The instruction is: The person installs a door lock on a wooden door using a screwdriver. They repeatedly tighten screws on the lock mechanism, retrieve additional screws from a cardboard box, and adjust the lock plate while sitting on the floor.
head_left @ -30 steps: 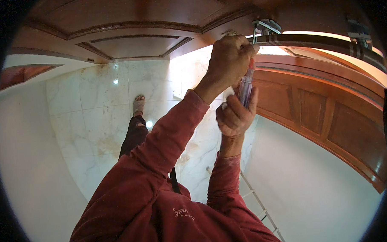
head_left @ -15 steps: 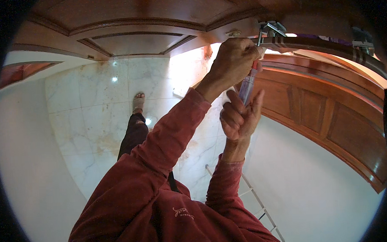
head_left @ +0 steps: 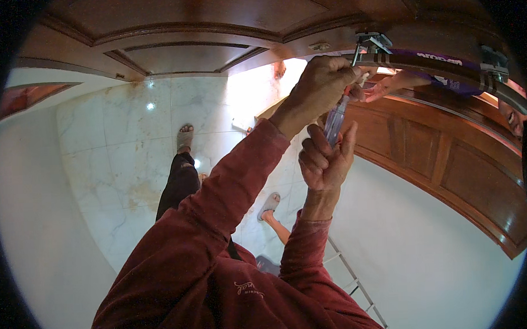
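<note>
Welp, gained one co-worker's hand (head_left: 379, 91) at 2 o'clock. Kept right hand (head_left: 328, 159) loosely round one screwdriver (head_left: 334, 126), left hand (head_left: 318, 88) curled, couldn't tell round what.

Arms raised in dark red sleeves, a person is reaching forward with both hands lifted in front of the body. The left forearm (head_left: 235, 171) is slanting across the chest toward the person's right, its wrist (head_left: 284, 120) showing bare beyond the cuff. The left hand (head_left: 320, 88) is lying farther out, its back facing up, its fingers bunching, their tips partly hiding from view. Nearer the body, the right forearm (head_left: 306, 247) is standing almost straight. The right hand (head_left: 326, 157) is showing its palm side, fingers (head_left: 314, 153) curling in a grip, thumb (head_left: 348, 139) pointing forward, just beside the left wrist.
</note>
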`<action>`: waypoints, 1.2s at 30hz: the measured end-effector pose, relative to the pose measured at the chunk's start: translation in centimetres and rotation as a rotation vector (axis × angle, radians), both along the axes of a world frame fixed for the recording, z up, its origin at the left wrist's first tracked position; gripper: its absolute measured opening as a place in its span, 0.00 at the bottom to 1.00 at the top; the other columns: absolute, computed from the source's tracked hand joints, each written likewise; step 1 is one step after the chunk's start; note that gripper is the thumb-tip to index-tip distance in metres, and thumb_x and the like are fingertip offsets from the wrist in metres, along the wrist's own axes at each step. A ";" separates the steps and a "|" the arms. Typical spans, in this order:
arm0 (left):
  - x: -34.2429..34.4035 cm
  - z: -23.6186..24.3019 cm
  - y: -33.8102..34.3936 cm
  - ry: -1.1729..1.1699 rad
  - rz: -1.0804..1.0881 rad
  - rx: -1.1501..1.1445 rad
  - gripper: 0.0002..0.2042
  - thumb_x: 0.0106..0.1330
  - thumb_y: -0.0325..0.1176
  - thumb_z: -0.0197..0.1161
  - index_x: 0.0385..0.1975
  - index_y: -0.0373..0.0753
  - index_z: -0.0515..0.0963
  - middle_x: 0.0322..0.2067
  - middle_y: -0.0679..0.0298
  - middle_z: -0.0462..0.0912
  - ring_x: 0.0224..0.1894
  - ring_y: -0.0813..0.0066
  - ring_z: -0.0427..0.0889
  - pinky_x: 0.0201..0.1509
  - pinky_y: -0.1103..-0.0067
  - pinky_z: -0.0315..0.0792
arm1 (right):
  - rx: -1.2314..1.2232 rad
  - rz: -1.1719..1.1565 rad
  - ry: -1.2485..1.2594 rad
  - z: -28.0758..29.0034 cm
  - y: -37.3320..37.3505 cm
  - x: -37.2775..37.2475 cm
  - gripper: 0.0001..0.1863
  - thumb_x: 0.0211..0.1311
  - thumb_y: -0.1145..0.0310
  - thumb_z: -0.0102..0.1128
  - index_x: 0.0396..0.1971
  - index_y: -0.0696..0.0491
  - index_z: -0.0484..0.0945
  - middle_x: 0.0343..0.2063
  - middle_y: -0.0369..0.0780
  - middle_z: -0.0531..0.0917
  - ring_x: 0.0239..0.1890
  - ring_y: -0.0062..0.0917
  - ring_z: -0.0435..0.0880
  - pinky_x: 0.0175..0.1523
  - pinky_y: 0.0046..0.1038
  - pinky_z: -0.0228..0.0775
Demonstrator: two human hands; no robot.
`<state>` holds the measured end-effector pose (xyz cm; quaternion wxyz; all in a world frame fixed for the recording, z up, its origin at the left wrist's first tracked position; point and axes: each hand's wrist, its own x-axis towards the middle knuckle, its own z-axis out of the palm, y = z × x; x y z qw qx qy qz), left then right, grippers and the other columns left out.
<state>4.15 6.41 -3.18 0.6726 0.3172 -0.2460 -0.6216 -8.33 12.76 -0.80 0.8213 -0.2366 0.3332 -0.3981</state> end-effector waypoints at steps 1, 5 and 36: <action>0.1 0.1 0.2 0.077 -0.033 0.007 0.16 0.74 0.42 0.59 0.37 0.31 0.81 0.28 0.59 0.85 0.33 0.75 0.86 0.36 0.78 0.78 | 0.128 0.171 -0.326 -0.3 -0.2 -0.9 0.20 0.77 0.51 0.49 0.50 0.55 0.70 0.22 0.33 0.74 0.19 0.14 0.68 0.23 0.16 0.59; -0.2 0.2 0.1 0.057 0.017 0.024 0.15 0.73 0.40 0.60 0.36 0.32 0.79 0.26 0.62 0.83 0.32 0.76 0.85 0.35 0.80 0.78 | -0.475 -0.227 0.743 -0.5 0.2 0.4 0.15 0.74 0.59 0.55 0.47 0.56 0.71 0.21 0.34 0.73 0.19 0.13 0.69 0.24 0.19 0.63; 4.0 -1.1 1.2 -0.014 0.181 0.136 0.09 0.62 0.30 0.71 0.40 0.41 0.79 0.39 0.65 0.83 0.41 0.70 0.80 0.47 0.71 0.75 | -0.510 -0.290 1.072 2.5 5.6 4.7 0.18 0.68 0.59 0.57 0.41 0.62 0.76 0.32 0.55 0.84 0.37 0.45 0.85 0.44 0.42 0.73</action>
